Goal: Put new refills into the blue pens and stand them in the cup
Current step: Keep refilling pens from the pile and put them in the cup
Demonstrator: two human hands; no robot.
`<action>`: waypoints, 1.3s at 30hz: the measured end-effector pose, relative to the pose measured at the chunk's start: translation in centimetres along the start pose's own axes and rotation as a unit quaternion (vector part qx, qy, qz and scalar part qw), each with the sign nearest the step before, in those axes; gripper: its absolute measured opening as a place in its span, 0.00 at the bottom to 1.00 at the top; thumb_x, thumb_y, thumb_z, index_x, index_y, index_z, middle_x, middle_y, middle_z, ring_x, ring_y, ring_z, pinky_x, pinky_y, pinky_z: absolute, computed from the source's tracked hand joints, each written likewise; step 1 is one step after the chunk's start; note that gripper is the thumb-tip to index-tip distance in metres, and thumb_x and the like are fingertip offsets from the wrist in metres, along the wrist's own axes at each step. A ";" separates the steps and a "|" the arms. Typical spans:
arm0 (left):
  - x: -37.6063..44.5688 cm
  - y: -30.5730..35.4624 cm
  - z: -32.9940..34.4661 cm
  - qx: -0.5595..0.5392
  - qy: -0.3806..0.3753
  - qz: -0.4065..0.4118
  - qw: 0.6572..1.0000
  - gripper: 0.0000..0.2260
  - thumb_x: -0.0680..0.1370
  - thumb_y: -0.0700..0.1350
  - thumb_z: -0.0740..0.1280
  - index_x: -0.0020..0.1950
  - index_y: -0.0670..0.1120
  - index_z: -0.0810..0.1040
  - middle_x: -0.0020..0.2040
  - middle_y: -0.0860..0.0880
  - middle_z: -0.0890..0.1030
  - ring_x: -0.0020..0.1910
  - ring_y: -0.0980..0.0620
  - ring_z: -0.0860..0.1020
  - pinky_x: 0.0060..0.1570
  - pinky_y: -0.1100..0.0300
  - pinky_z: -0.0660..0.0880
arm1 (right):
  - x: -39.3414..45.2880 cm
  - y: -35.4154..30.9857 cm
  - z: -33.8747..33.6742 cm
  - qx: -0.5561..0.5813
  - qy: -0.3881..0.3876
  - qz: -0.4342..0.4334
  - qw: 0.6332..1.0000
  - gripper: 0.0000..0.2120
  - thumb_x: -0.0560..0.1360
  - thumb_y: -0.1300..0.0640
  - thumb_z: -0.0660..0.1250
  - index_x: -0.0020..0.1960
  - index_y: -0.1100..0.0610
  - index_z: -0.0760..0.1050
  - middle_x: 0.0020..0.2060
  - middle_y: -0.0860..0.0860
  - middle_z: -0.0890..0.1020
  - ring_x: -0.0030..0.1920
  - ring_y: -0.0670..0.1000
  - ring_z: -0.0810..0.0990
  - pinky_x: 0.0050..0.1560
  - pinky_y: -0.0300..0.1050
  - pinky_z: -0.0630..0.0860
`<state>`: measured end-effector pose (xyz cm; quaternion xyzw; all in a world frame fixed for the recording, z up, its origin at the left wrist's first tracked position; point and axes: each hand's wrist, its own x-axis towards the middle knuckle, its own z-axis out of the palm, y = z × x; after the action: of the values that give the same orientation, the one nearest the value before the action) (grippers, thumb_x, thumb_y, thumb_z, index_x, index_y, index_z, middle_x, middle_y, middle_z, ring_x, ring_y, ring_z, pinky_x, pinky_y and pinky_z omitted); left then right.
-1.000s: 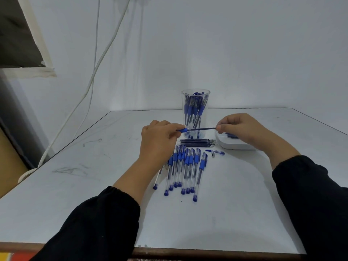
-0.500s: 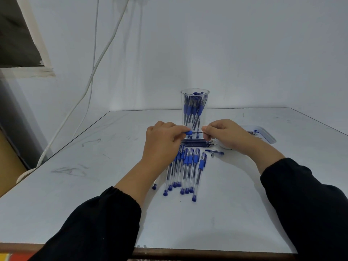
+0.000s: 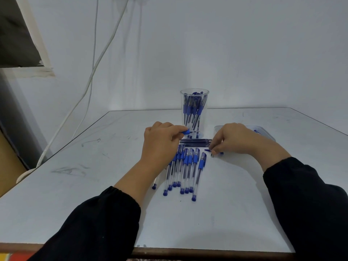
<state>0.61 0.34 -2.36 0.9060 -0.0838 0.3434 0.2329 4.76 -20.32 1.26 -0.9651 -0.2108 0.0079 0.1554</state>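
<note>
My left hand (image 3: 161, 140) grips a blue pen (image 3: 187, 132) by its grip, its tip pointing right in front of the clear cup (image 3: 194, 112), which holds several blue pens. My right hand (image 3: 233, 139) has its fingertips down on the table at a small blue pen part (image 3: 207, 150); whether it pinches the part is unclear. A bundle of dark refills (image 3: 194, 142) lies between the hands. Several clear blue pens (image 3: 185, 166) lie in a row on the table below my left hand.
A white tray (image 3: 267, 133) sits behind my right hand at the right. A white cable (image 3: 90, 80) hangs along the wall at the left and down past the table's left edge (image 3: 56, 151).
The refill has slid into the pen held in my left hand. My right hand let go of it and dropped toward me to the small blue part on the table.
</note>
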 end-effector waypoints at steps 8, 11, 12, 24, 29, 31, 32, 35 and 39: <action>-0.1 0.1 -0.1 -0.001 0.001 -0.001 1.000 0.11 0.79 0.46 0.63 0.59 0.56 0.80 0.51 0.55 0.81 0.51 0.55 0.70 0.49 0.64 0.53 | 0.0 -0.3 0.4 -0.026 0.011 -0.030 0.999 0.04 0.70 0.50 0.73 0.45 0.44 0.83 0.37 0.39 0.82 0.44 0.42 0.79 0.52 0.40 0.69; -0.1 0.2 -0.3 -0.006 0.004 -0.003 1.000 0.11 0.79 0.46 0.64 0.59 0.55 0.80 0.51 0.55 0.81 0.52 0.54 0.71 0.50 0.63 0.53 | 0.0 -0.3 0.0 0.148 0.090 -0.030 0.984 0.02 0.71 0.54 0.73 0.43 0.47 0.82 0.39 0.41 0.82 0.45 0.43 0.80 0.47 0.37 0.72; 0.0 0.2 -0.3 -0.006 0.005 -0.006 1.000 0.11 0.79 0.46 0.64 0.59 0.55 0.80 0.51 0.55 0.81 0.52 0.54 0.71 0.50 0.63 0.53 | 0.0 -0.3 -0.1 0.207 0.116 -0.030 0.971 0.03 0.71 0.55 0.74 0.42 0.48 0.82 0.39 0.42 0.83 0.46 0.43 0.81 0.48 0.38 0.73; -0.1 0.3 -0.3 -0.001 0.012 -0.004 1.000 0.11 0.79 0.46 0.64 0.59 0.55 0.80 0.51 0.54 0.81 0.52 0.54 0.71 0.51 0.62 0.55 | 0.3 -1.2 0.9 0.415 0.140 -0.035 0.898 0.05 0.69 0.61 0.76 0.43 0.53 0.83 0.40 0.51 0.86 0.47 0.48 0.84 0.56 0.42 0.75; -0.1 0.3 -0.2 -0.005 0.020 0.002 1.000 0.11 0.79 0.45 0.64 0.58 0.55 0.80 0.50 0.54 0.81 0.52 0.53 0.71 0.51 0.61 0.55 | 0.2 -1.4 0.9 0.424 0.154 -0.039 0.892 0.06 0.68 0.62 0.76 0.42 0.53 0.83 0.39 0.52 0.86 0.45 0.47 0.84 0.53 0.39 0.75; -0.1 0.2 -0.3 -0.006 0.026 -0.001 1.000 0.11 0.79 0.45 0.64 0.58 0.55 0.80 0.50 0.54 0.81 0.52 0.53 0.71 0.51 0.61 0.55 | 0.1 -1.3 0.6 0.428 0.158 -0.038 0.889 0.06 0.68 0.63 0.76 0.42 0.54 0.83 0.40 0.52 0.86 0.44 0.45 0.84 0.49 0.35 0.74; -0.1 0.2 -0.3 -0.004 0.027 -0.002 1.000 0.11 0.79 0.46 0.64 0.58 0.55 0.80 0.50 0.54 0.81 0.52 0.53 0.71 0.51 0.62 0.55 | 0.0 -1.3 0.6 0.427 0.155 -0.037 0.890 0.06 0.68 0.64 0.75 0.43 0.54 0.83 0.41 0.53 0.86 0.43 0.45 0.84 0.50 0.35 0.74; 0.0 0.3 -0.3 0.000 0.024 -0.003 1.000 0.11 0.79 0.46 0.64 0.59 0.55 0.80 0.51 0.54 0.81 0.52 0.54 0.71 0.51 0.62 0.55 | 0.0 -1.4 0.9 0.418 0.139 -0.035 0.897 0.06 0.68 0.63 0.76 0.42 0.54 0.83 0.40 0.53 0.86 0.45 0.48 0.84 0.55 0.43 0.76; 0.0 0.3 -0.2 0.000 0.017 0.007 1.000 0.11 0.79 0.46 0.64 0.59 0.55 0.80 0.51 0.54 0.81 0.52 0.53 0.71 0.51 0.61 0.55 | 0.2 -1.8 1.4 0.417 0.135 -0.038 0.898 0.07 0.68 0.63 0.76 0.41 0.52 0.83 0.37 0.51 0.86 0.45 0.49 0.85 0.58 0.47 0.77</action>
<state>0.40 0.21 -2.14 0.8993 -0.0863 0.3609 0.2313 4.13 -18.30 0.53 -0.7951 -0.2016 -0.0411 0.5705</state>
